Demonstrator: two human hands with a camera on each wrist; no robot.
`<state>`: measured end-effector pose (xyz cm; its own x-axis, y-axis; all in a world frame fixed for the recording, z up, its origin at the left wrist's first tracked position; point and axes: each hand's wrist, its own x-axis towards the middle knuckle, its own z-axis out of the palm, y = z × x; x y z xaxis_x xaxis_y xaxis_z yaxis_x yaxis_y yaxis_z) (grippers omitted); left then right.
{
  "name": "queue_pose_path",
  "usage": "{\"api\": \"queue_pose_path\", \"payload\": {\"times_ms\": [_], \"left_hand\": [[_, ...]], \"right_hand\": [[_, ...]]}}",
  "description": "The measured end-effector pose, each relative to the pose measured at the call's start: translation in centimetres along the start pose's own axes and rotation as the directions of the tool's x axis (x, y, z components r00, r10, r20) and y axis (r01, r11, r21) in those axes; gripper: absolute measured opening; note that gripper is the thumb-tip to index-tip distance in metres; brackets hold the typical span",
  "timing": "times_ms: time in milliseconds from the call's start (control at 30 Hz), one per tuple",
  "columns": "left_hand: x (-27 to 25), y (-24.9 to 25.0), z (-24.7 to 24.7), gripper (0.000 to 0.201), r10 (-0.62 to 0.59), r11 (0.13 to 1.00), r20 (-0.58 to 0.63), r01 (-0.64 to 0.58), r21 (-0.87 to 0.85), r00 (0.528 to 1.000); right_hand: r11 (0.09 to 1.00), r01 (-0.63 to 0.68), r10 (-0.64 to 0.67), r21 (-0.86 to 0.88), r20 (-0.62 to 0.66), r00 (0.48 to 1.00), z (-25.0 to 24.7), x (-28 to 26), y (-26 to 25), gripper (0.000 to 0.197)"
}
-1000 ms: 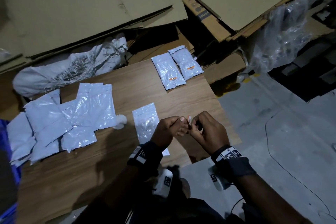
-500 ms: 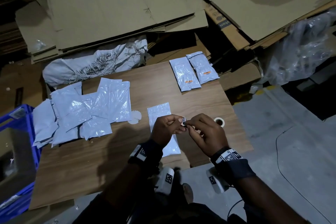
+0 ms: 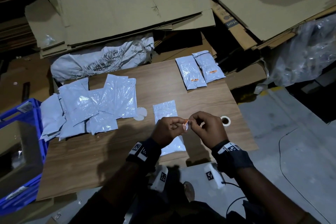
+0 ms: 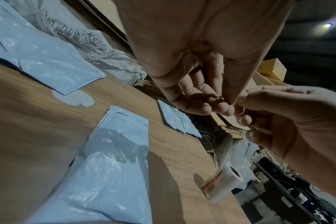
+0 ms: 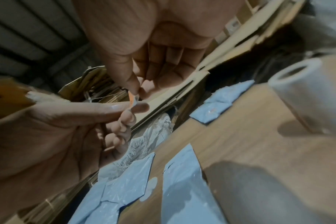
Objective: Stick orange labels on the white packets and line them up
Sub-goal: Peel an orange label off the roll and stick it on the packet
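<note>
Above the near edge of the wooden table (image 3: 109, 160), the left hand (image 3: 166, 129) and right hand (image 3: 209, 127) each pinch one small orange label (image 3: 185, 121) between thumb and fingertips. Under them lies one white packet (image 3: 164, 108). Right of it stands the label roll (image 3: 225, 120). Left sits the unlabelled pile (image 3: 101, 103); at the far right corner, two labelled packets (image 3: 200, 71) side by side

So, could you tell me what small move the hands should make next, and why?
Probably finish peeling the orange label off its backing, then press it onto the unlabelled packet lying under the hands. Both the left hand and the right hand pinch the label, while the two packets at the far corner already carry labels.
</note>
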<state>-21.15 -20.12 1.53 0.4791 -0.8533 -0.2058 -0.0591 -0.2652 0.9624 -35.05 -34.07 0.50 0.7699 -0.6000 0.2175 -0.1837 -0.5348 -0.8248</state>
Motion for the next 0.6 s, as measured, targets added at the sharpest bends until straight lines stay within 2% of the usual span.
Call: {"api": "queue_pose_path", "payload": {"times_ms": [67, 133, 200, 333, 500, 600], "left_hand": [[-0.1, -0.6, -0.2, 0.016, -0.013, 1.000, -0.037, 0.014, 0.013, 0.999], [-0.2, -1.2, -0.6, 0.014, -0.058, 0.998, -0.089, 0.058, -0.010, 0.994], [-0.4, -1.7, -0.9, 0.009, -0.103, 0.995, -0.114, 0.102, -0.015, 0.988], [-0.8, -3.4, -1.6, 0.006, -0.145, 0.989, -0.147, 0.147, 0.005, 0.978], [-0.7, -5.5, -1.9, 0.022, -0.185, 0.977, -0.145, 0.198, 0.081, 0.972], [-0.7, -6.4, -1.9, 0.020, -0.187, 0.976, -0.153, 0.201, 0.086, 0.970]], "right_hand": [[0.971, -0.153, 0.155, 0.186, 0.007, 0.988, 1.2, -0.4, 0.5, 0.012], [0.883, -0.285, 0.283, 0.373, 0.059, 0.957, 2.3, -0.7, 0.6, 0.015], [0.795, -0.383, 0.372, 0.471, 0.120, 0.920, 3.2, -1.1, 0.7, 0.017], [0.698, -0.502, 0.460, 0.510, 0.218, 0.861, 4.8, -1.3, 0.9, 0.005], [0.675, -0.538, 0.492, 0.505, 0.235, 0.838, 6.4, -1.4, 1.6, 0.008], [0.658, -0.552, 0.517, 0.511, 0.227, 0.826, 7.0, -1.5, 2.1, 0.012]]}}
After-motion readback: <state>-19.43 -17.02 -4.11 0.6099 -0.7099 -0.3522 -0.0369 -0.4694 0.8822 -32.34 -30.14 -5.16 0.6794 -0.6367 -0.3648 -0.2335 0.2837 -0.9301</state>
